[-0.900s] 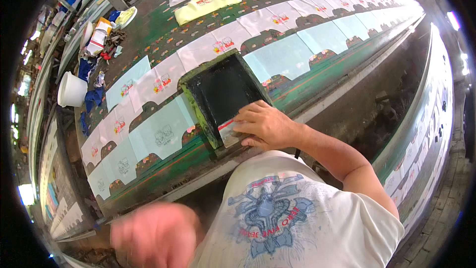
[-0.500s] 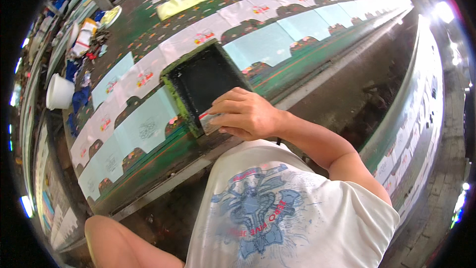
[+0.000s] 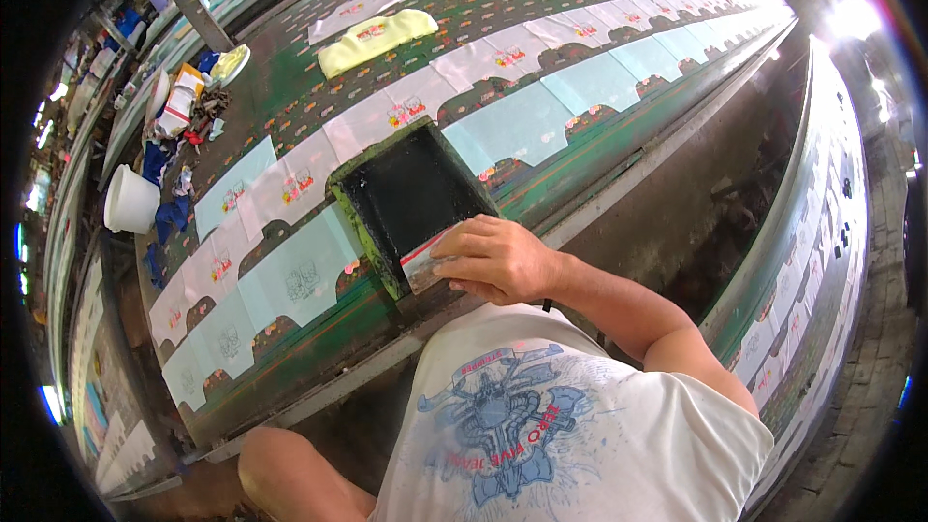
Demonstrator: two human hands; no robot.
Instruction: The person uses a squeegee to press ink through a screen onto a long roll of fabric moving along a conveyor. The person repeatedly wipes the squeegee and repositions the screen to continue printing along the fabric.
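Long green table (image 3: 565, 169): brightly lit, far right corner washed out; beyond it, flaring round white light (image 3: 855, 19); shadow beneath near edge; outer lines fisheye-bent; picture corners black.

Green-smeared frame (image 3: 359, 228), black inside, lying flat between pale-blue cloths (image 3: 507, 128), red-edged scraper (image 3: 422, 268) in its near end

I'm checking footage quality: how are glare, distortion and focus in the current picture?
All in the head view: a bright light flares at upper right and far cloths wash out; the rightmost table bows with fisheye distortion; right hand and frame look fairly sharp.
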